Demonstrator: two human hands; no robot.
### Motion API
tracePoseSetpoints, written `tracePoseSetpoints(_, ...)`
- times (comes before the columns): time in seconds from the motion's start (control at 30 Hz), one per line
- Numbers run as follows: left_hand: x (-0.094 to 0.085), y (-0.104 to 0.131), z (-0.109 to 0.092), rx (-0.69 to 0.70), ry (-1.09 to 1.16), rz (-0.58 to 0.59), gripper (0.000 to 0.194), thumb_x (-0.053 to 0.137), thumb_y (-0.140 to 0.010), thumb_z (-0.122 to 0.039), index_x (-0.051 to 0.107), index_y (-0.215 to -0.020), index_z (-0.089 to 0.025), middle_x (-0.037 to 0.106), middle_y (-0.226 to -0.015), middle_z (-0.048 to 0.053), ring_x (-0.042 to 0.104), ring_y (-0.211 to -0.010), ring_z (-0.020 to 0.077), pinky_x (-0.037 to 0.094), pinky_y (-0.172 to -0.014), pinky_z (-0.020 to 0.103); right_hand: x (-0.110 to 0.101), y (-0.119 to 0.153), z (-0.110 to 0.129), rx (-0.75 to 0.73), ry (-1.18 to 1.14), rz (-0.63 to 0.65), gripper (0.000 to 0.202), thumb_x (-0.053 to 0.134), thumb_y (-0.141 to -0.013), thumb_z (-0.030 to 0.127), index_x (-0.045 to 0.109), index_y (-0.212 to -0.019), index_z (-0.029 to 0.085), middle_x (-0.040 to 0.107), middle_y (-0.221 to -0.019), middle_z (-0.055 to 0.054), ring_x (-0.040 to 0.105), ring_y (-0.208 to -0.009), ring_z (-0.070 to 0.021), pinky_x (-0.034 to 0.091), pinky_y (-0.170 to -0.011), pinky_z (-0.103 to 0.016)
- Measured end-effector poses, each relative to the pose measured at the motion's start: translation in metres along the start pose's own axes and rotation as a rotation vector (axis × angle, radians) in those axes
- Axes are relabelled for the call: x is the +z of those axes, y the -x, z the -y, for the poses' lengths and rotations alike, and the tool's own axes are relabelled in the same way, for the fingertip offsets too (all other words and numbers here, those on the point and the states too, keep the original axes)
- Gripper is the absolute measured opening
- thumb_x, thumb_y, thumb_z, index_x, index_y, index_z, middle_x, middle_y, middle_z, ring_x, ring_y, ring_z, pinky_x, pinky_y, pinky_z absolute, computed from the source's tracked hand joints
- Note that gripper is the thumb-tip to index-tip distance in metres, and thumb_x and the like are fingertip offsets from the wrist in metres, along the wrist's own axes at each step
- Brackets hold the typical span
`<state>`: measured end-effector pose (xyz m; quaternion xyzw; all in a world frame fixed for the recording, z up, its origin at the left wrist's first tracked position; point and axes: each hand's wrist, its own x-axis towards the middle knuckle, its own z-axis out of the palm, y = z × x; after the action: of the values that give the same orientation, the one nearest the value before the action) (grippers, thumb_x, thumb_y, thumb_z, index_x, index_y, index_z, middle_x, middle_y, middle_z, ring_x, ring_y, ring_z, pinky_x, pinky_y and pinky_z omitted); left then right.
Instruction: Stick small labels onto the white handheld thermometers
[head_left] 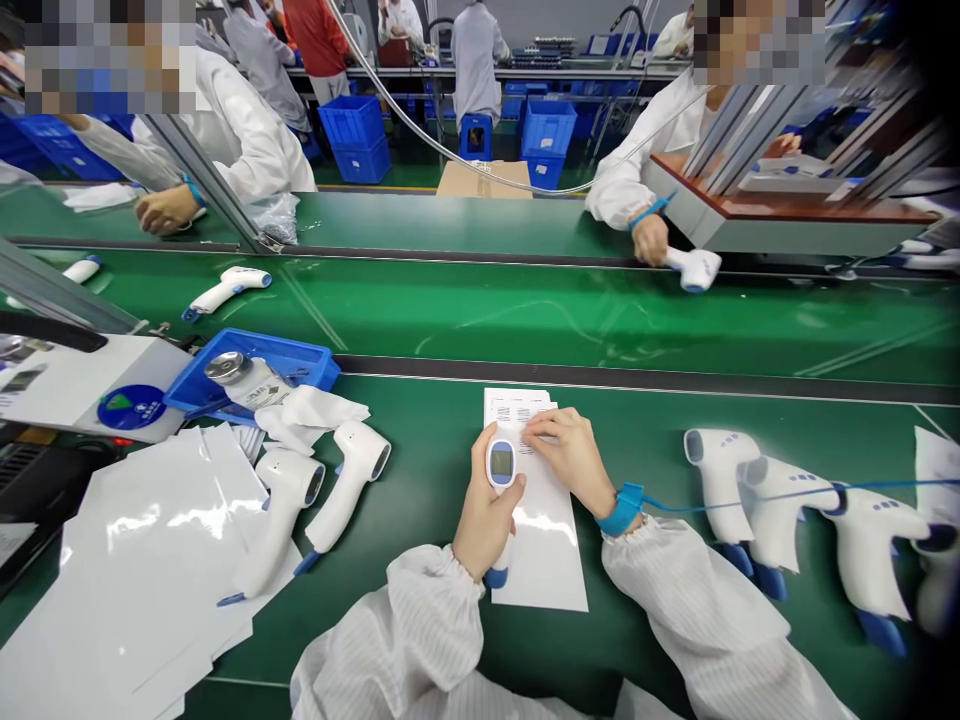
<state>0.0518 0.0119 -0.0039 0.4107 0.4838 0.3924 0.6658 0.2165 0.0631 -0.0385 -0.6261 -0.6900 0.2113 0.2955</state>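
Observation:
A white infrared thermometer (501, 463) with a grey display and blue trim is held upright in my left hand (484, 515), its screen facing me. Under it lies a glossy white label sheet (551, 560) with small printed rows near its top. My right hand (574, 455), wearing a blue wrist strap (621, 508), has its fingertips pinched together over those rows; anything between them is too small to make out. Several more white thermometers (787, 495) rest to the right. Two others, a nearer thermometer (277, 515) and a neighbouring thermometer (351, 480), lie to the left.
Glossy sheets (150, 560) are stacked at left. Behind them, a blue tray (319, 365) holds a metal-topped bottle (244, 378). A green conveyor belt (487, 310) crosses ahead, carrying a thermometer (229, 290). Across it, a co-worker's hand (651, 240) grips another thermometer (696, 268). A blue cord (750, 497) trails right.

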Motion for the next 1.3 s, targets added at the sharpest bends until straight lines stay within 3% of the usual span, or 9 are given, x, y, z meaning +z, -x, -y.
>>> tracePoseSetpoints(0.53,-0.001,-0.002,0.000,-0.004,0.015,0.013,0.062,0.056,-0.088,-0.028,0.025,-0.140,-0.037,0.048,-0.128,0.006,0.049,-0.061,0.0079,0.040,-0.039,0.016,0.001,-0.010,-0.003,-0.043,-0.026,0.029,0.008,0.067,-0.079,0.024,0.071,-0.072,0.024,0.069,-0.093,-0.004,0.056,-0.093,-0.0247,0.043,-0.090,-0.049)
tracePoseSetpoints(0.73,-0.002,-0.002,0.005,0.014,0.032,0.022,0.061,0.055,-0.088,-0.026,0.025,-0.140,-0.036,0.051,-0.120,0.004,0.046,-0.058,0.0071,0.038,-0.037,0.016,-0.017,0.017,0.015,-0.412,0.163,-0.008,0.011,0.060,-0.080,0.013,0.060,-0.074,0.023,0.066,-0.090,-0.002,0.055,-0.102,-0.0242,0.026,-0.111,-0.055)
tracePoseSetpoints(0.8,-0.002,-0.002,0.006,0.018,0.042,0.023,0.061,0.056,-0.088,-0.028,0.025,-0.140,-0.036,0.052,-0.120,0.005,0.045,-0.056,0.0068,0.037,-0.037,0.016,-0.030,0.032,0.026,-0.437,0.124,0.075,0.013,0.057,-0.081,0.011,0.057,-0.075,0.023,0.067,-0.087,-0.001,0.059,-0.095,-0.0220,0.034,-0.107,-0.052)
tracePoseSetpoints(0.9,-0.002,-0.002,0.006,0.040,0.053,0.037,0.062,0.057,-0.088,-0.030,0.025,-0.141,-0.036,0.052,-0.126,0.005,0.048,-0.058,0.0072,0.040,-0.041,0.018,-0.051,0.048,0.047,-0.286,-0.129,0.394,0.016,0.055,-0.080,0.007,0.054,-0.077,0.023,0.066,-0.079,0.002,0.062,-0.076,-0.0152,0.053,-0.081,-0.035)
tracePoseSetpoints(1.0,-0.003,-0.001,0.004,0.120,0.052,0.035,0.060,0.059,-0.088,-0.029,0.028,-0.140,-0.034,0.043,-0.140,0.003,0.059,-0.092,0.0142,0.051,-0.067,0.022,-0.061,0.051,0.066,-0.124,-0.381,0.609,0.016,0.056,-0.080,0.007,0.055,-0.078,0.023,0.064,-0.079,0.003,0.062,-0.071,-0.0117,0.052,-0.065,-0.023)
tracePoseSetpoints(1.07,-0.004,-0.001,0.005,0.144,0.058,0.042,0.061,0.059,-0.088,-0.029,0.029,-0.141,-0.032,0.039,-0.145,0.003,0.052,-0.114,0.0187,0.050,-0.081,0.024,-0.059,0.045,0.073,-0.114,-0.398,0.495,0.015,0.058,-0.081,0.008,0.057,-0.077,0.022,0.064,-0.090,0.001,0.062,-0.083,-0.0130,0.051,-0.075,-0.025)
tracePoseSetpoints(1.1,-0.004,0.000,0.005,0.129,0.061,0.055,0.063,0.059,-0.088,-0.031,0.027,-0.142,-0.033,0.038,-0.146,0.004,0.053,-0.114,0.0196,0.050,-0.077,0.024,-0.056,0.041,0.074,-0.126,-0.372,0.399,0.014,0.059,-0.080,0.009,0.058,-0.077,0.022,0.063,-0.097,0.000,0.062,-0.091,-0.0145,0.049,-0.082,-0.028)
tracePoseSetpoints(1.2,-0.005,0.000,0.008,0.047,0.056,0.084,0.069,0.059,-0.087,-0.034,0.021,-0.145,-0.035,0.038,-0.145,0.007,0.059,-0.088,0.0167,0.045,-0.050,0.021,-0.046,0.024,0.075,-0.158,-0.303,0.215,0.013,0.060,-0.080,0.009,0.059,-0.078,0.022,0.060,-0.108,-0.002,0.058,-0.103,-0.0183,0.045,-0.092,-0.034)
tracePoseSetpoints(1.3,-0.005,0.000,0.009,0.020,0.054,0.071,0.071,0.059,-0.086,-0.029,0.021,-0.145,-0.037,0.038,-0.144,0.007,0.055,-0.074,0.0121,0.042,-0.045,0.019,-0.043,0.011,0.074,-0.143,-0.294,0.211,0.013,0.061,-0.080,0.011,0.058,-0.077,0.023,0.064,-0.105,-0.002,0.060,-0.100,-0.0187,0.046,-0.089,-0.035)
